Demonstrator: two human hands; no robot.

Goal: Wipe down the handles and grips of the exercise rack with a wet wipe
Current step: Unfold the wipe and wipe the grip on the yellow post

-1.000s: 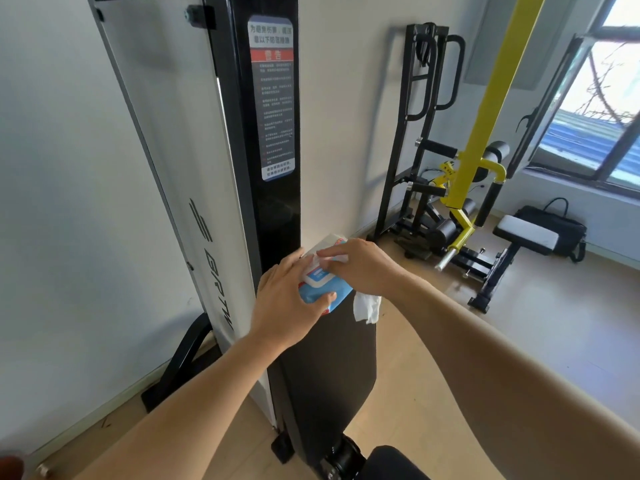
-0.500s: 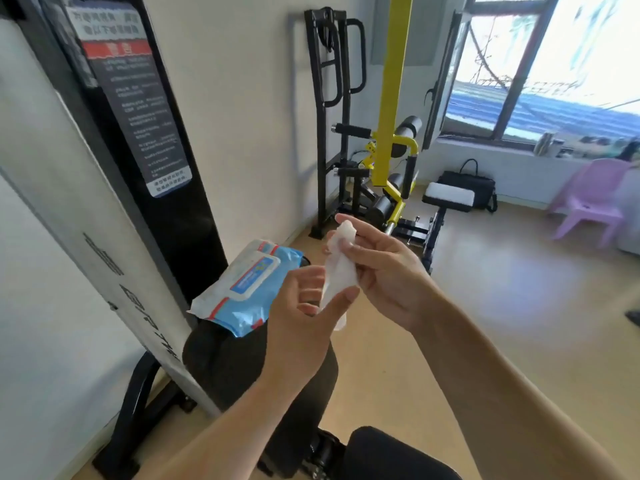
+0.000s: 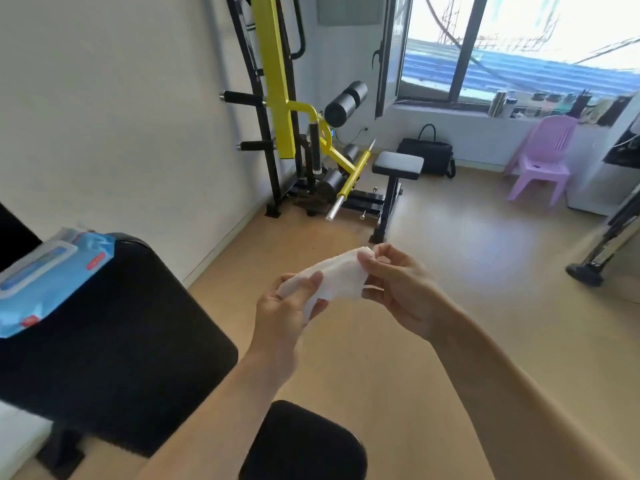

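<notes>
A white wet wipe (image 3: 337,277) is stretched between my two hands at chest height over the floor. My left hand (image 3: 287,308) pinches its left end and my right hand (image 3: 401,289) pinches its right end. The blue wipe pack (image 3: 45,277) lies on top of a black padded bench back (image 3: 114,344) at the left. The yellow and black exercise rack (image 3: 277,98) stands against the wall ahead, with black foam grips (image 3: 240,97) sticking out to its left and foam rollers (image 3: 344,103) on its right.
A small black padded seat (image 3: 398,164) stands by the rack. A black bag (image 3: 427,155) sits under the window, and a purple plastic chair (image 3: 543,157) stands at the right. Another black pad (image 3: 304,445) is just below my arms. A metal stand leg (image 3: 588,268) reaches in at the right.
The wipe came out of the pack, which now lies on the black pad. Both hands now spread the wipe apart. My view has swung right toward the rack and window.
</notes>
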